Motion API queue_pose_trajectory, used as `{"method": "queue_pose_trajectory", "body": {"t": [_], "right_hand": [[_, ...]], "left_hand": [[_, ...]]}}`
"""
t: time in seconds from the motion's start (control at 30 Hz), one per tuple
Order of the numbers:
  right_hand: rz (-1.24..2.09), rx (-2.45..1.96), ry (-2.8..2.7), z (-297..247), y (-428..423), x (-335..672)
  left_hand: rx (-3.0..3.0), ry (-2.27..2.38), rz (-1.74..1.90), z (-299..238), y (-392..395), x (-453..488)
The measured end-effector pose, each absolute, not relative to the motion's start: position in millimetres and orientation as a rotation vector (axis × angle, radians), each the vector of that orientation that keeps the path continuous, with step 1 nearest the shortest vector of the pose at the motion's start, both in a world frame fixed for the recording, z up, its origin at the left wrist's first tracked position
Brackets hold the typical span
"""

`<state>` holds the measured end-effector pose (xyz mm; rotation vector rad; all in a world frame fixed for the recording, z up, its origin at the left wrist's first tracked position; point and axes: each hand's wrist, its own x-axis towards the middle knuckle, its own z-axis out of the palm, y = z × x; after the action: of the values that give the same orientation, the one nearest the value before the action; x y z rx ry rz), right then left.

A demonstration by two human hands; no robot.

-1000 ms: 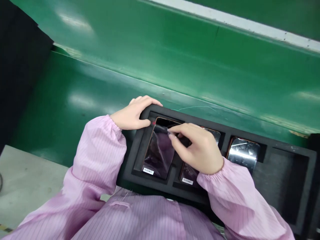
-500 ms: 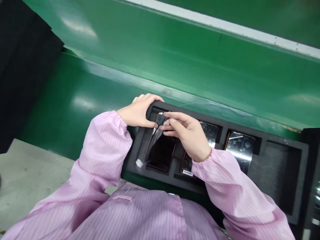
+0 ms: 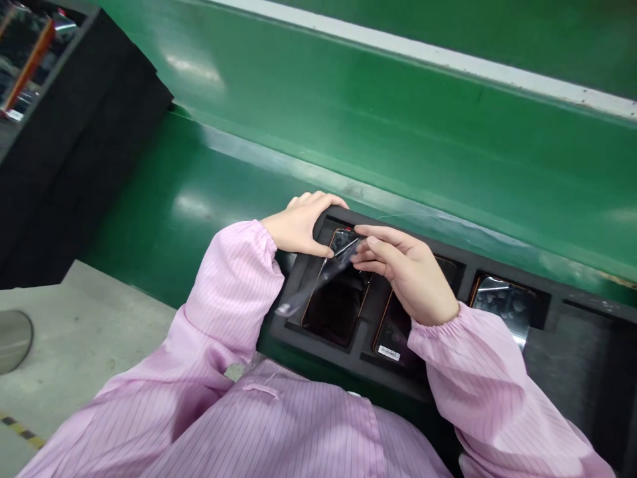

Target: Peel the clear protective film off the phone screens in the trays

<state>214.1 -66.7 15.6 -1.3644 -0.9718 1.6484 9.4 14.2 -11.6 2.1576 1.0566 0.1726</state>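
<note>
Filling most of the frame, a glossy green work surface (image 3: pixel 154 226) shows pale patches of glare, with a lighter seam slanting across its middle and a white strip (image 3: pixel 423 53) running from the top edge to the right edge. Grey floor (image 3: pixel 119 299) lies at the lower left, with yellow-and-black tape (image 3: pixel 22 431) and a round metallic object (image 3: pixel 14 340) cut off by the left edge. At the upper left, a dark stack (image 3: pixel 94 133) bears orange-edged devices (image 3: pixel 32 63), too cropped to tell apart.

Right of centre sits a black foam tray (image 3: pixel 298 334). The left phone (image 3: pixel 333 312) lies in its leftmost compartment, dark screen up. The left hand (image 3: pixel 301 224) is spread over the tray's upper left corner, thumb apart from the fingers; whether the thumb touches the phone is hard to tell. The right hand (image 3: pixel 411 272) pinches a clear film (image 3: pixel 318 282) between thumb and fingers above that phone, and the film slants down to the left, ending in a blurred whitish tip near the tray's left rim.

Hand and sleeve hide the upper part of the middle phone (image 3: pixel 391 335), whose white label shows; the right sleeve (image 3: pixel 497 372) covers the lower part of the third phone (image 3: pixel 502 305). The tray's right end fades into darkness
</note>
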Motion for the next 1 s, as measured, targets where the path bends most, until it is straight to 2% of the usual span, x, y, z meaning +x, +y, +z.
{"method": "queue_pose_trajectory", "body": {"t": [0.37,0.53,0.67,0.8,1.0], "right_hand": [[0.964,-1.663,-1.658,55,-66,269],[0.513,-1.95,-2.217,43,-80,302],[0.281,-1.953,-2.521,37,-90,315],[0.089,-1.898,-2.589,34,-96,304],[-0.014,-1.831,-2.443,11,-100,275]], "left_hand": [[2.135,1.004,0.139,-13,19,5],[2.146,0.972,0.104,-12,20,4],[2.135,0.962,0.102,-12,21,1],[2.099,1.012,0.111,-11,27,-18],[1.994,1.139,0.154,-11,35,-42]]}}
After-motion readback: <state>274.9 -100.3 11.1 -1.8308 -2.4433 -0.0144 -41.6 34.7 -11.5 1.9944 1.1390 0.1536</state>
